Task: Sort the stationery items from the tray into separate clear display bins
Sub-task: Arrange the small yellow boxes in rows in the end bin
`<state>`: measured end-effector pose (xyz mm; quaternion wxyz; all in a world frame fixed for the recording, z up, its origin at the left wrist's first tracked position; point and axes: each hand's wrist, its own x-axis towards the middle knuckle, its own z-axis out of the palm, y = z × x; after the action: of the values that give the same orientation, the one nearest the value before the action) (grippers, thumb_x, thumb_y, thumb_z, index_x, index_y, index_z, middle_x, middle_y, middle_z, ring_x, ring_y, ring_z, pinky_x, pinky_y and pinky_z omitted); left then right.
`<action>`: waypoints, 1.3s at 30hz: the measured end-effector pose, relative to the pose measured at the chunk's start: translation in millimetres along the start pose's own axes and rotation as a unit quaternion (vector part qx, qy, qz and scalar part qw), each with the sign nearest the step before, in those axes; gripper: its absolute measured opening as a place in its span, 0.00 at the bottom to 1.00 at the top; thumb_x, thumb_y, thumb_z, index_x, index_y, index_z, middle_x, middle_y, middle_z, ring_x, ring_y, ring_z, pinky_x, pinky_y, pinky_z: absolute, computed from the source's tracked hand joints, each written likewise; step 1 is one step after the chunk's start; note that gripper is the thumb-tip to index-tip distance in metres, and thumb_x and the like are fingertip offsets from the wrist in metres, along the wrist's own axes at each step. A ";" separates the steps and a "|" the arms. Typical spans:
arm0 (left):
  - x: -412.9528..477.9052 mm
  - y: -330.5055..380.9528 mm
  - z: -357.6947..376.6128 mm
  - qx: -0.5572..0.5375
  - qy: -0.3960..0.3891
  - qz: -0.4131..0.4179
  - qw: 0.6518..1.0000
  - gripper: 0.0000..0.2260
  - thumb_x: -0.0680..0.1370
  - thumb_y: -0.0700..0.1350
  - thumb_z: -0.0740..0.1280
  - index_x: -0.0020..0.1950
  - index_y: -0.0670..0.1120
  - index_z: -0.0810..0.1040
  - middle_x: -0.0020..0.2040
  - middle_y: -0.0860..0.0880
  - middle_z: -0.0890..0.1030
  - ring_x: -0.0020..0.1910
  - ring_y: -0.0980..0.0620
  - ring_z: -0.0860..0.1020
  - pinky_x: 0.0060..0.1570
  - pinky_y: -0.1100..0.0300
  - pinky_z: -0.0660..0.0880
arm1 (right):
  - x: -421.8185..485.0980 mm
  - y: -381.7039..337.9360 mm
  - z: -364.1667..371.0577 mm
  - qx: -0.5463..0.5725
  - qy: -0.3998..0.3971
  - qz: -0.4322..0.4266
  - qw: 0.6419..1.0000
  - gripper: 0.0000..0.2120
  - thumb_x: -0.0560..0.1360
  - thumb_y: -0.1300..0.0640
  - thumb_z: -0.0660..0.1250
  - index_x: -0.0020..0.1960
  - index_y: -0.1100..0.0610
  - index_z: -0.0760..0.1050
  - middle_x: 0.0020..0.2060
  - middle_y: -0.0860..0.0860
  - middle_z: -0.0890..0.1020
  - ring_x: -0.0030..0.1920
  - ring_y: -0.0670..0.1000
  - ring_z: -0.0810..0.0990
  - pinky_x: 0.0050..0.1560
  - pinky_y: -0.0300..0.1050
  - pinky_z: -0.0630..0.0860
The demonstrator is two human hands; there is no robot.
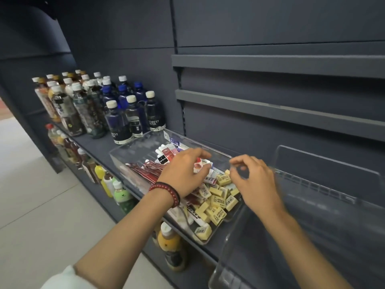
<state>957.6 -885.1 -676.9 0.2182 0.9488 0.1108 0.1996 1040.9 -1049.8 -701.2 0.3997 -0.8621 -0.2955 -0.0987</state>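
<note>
Clear tray [129,151] sits on shelf [93,142], full of stationery: yellow erasers [217,202] at near-right end, red packets [145,170] along left side. L hand [183,174], bead bracelet [166,189] on wrist, is inside tray w/ fingers curled round a small red-white packet [198,166]. R hand [257,184] is over tray's right edge, thumb & forefinger pinched close; can't tell if anything's between them. Clear display bin [325,163] just right of tray. Bottles [129,115] stand further left on shelf.
</note>
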 end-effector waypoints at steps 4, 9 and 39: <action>-2.4 0.1 0.5 0.113 -0.106 0.011 0.988 0.21 0.76 0.59 0.63 0.68 0.57 0.66 0.66 0.55 0.71 0.64 0.56 0.70 0.63 0.52 0.71 | 1.2 1.5 -0.6 -0.016 -0.009 0.004 1.000 0.07 0.76 0.52 0.64 0.54 0.46 0.76 0.51 0.43 0.79 0.54 0.47 0.75 0.56 0.48 0.74; -5.3 -18.4 0.4 0.146 -0.164 -0.090 0.971 0.26 0.72 0.67 0.63 0.67 0.62 0.65 0.68 0.56 0.69 0.69 0.52 0.66 0.69 0.40 0.59 | -1.2 -0.2 -4.8 -0.014 -0.021 0.006 1.000 0.08 0.78 0.53 0.63 0.55 0.48 0.77 0.52 0.44 0.78 0.55 0.46 0.74 0.57 0.47 0.74; -0.9 -10.8 -28.2 -0.033 -0.057 -0.071 0.995 0.13 0.75 0.41 0.69 0.57 0.53 0.75 0.58 0.53 0.77 0.53 0.54 0.77 0.50 0.62 0.75 | -7.7 -15.3 -17.7 -0.118 -0.063 0.009 0.991 0.11 0.81 0.55 0.57 0.59 0.49 0.76 0.56 0.46 0.79 0.58 0.47 0.73 0.57 0.44 0.71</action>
<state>943.4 -865.4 -658.8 0.2692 0.9406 0.1590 0.1326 1026.9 -1058.6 -683.0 0.2765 -0.9103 -0.2988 -0.0750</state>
